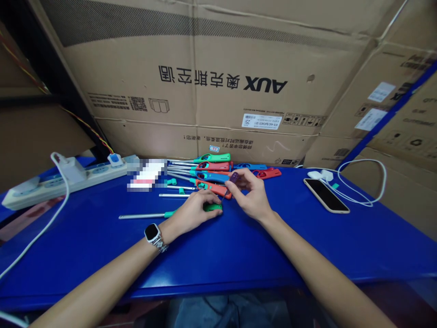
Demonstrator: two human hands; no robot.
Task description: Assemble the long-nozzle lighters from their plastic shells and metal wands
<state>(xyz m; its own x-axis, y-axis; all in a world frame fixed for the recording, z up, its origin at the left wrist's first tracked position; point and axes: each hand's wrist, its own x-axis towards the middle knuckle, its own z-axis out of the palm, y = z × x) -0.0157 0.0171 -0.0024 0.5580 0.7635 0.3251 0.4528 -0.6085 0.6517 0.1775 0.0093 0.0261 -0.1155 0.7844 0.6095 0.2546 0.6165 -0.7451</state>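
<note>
My left hand (196,210) is closed over a green long-necked lighter (214,207) lying on the blue table, its metal tube pointing left. In my right hand (251,191) is a small screwdriver (234,177) with a dark purple handle. Its thin shaft slants down to the end of the green lighter's handle; whether the tip touches cannot be made out. Just beyond both hands lies a pile of similar lighters: a green one (218,157), an orange one (208,187), a blue one (210,176) and red ones, most with tubes pointing left.
A power strip (99,175) with plugs and a white cable lies at the left. Toward the right sit a phone (327,195) and a white charger cable (384,182). Behind the table (239,259) stands a large cardboard box (205,100).
</note>
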